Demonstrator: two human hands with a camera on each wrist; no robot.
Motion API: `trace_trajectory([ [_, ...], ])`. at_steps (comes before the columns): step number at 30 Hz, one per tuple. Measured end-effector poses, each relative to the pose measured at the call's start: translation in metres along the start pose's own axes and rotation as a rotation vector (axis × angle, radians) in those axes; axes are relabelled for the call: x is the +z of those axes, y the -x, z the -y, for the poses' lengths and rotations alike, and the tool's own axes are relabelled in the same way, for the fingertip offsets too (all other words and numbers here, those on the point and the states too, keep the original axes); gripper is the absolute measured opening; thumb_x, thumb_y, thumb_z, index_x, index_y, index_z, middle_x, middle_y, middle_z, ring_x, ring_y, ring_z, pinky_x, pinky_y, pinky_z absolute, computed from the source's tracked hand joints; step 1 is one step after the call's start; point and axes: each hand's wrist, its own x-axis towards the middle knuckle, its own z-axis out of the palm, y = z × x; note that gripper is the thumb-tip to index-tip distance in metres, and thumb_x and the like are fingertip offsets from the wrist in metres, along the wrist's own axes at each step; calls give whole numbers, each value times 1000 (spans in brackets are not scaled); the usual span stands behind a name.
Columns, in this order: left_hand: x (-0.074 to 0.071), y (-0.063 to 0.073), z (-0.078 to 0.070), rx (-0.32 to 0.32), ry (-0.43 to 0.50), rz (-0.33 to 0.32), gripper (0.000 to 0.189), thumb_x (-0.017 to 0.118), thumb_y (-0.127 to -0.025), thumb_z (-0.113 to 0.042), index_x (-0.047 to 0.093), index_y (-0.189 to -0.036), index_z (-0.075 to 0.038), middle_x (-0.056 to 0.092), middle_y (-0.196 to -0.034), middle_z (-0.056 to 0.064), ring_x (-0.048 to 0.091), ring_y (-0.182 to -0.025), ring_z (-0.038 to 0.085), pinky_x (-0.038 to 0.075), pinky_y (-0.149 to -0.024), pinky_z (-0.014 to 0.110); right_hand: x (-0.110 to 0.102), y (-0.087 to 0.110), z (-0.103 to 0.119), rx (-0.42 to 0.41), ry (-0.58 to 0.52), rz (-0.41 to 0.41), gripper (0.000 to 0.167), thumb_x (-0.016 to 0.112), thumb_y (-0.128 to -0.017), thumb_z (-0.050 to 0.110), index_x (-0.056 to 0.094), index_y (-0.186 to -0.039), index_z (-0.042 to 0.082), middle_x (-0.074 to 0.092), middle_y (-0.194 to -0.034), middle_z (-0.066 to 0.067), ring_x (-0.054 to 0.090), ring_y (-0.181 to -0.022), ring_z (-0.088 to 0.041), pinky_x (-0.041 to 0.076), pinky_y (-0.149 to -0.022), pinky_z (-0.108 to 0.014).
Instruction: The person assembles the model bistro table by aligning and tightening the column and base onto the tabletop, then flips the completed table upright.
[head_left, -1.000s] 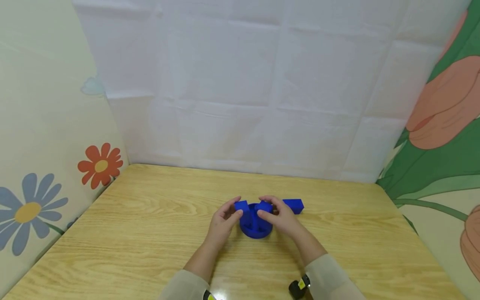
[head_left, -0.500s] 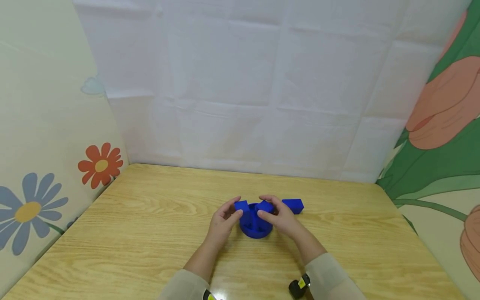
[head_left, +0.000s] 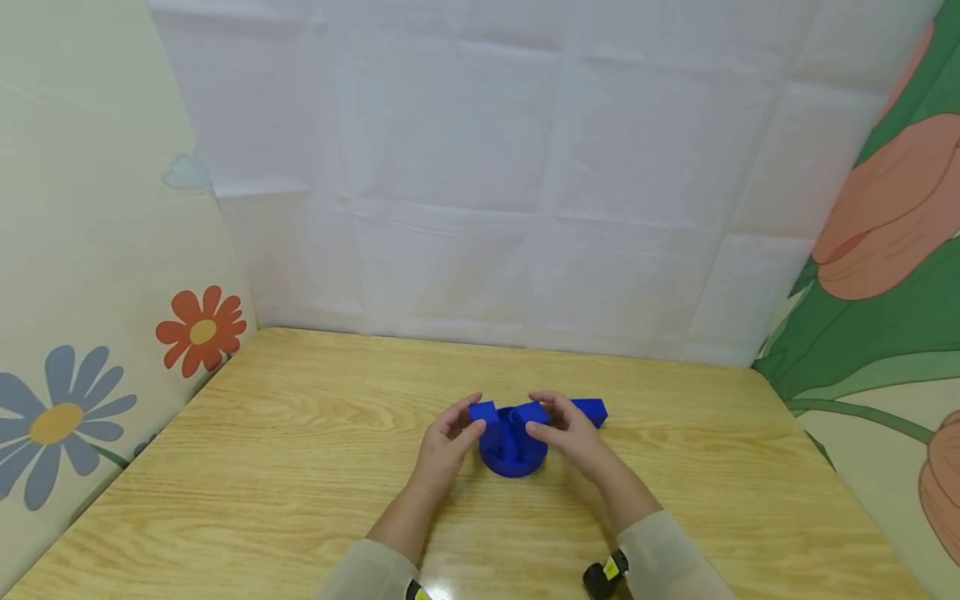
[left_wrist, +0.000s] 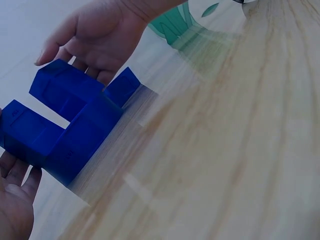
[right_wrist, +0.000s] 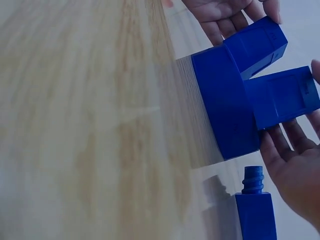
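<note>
A round blue base (head_left: 513, 468) with a raised rim and a dividing bar lies on the table before me. Two angular blue blocks stand up out of it, leaning apart. Around the left block (head_left: 484, 413) my left hand (head_left: 441, 450) holds on with thumb and fingers. My right hand (head_left: 577, 437) pinches the right block (head_left: 531, 412) between thumb and fingers. In the right wrist view both blocks show embossed marks too small to read. How deep their lower ends sit in the base is hidden.
Right of the base, partly behind my right hand, lies a blue square piece (head_left: 591, 411) with a threaded end (right_wrist: 253, 180). A wooden table (head_left: 300, 467) spreads all round. White cloth (head_left: 480, 208) hangs behind, and flowered cloths hang at both sides.
My right hand has shifted slightly to the right, and the right block has tilted and moved a little with it. The left hand and its block look unmoved.
</note>
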Motion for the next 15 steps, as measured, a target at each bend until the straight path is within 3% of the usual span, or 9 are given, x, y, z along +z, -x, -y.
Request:
trace_trajectory([
  [6,1,-1,1,-11,20,-7,43,63,-93,-7,57,-135,-4,62,-119,15,56,-100,4,48,-85,15,-4,3,-5,-26,-33,-31,46,67,-92,13,53,-136,7,58,-130,-18,53,-123,-30,40,-109,-48],
  [12,1,-1,1,9,25,-10,43,62,-93,-6,56,-135,-1,62,-120,16,57,-100,3,48,-85,15,-8,6,-9,-59,-45,-28,45,66,-92,10,53,-134,2,58,-114,-13,54,-102,-16,48,-90,-28],
  [15,1,0,1,24,11,-11,43,62,-93,-7,56,-135,0,62,-121,17,56,-100,2,47,-86,14,-10,7,-10,-51,-50,-17,46,66,-92,11,53,-135,3,57,-111,-10,51,-96,-14,48,-82,-25],
])
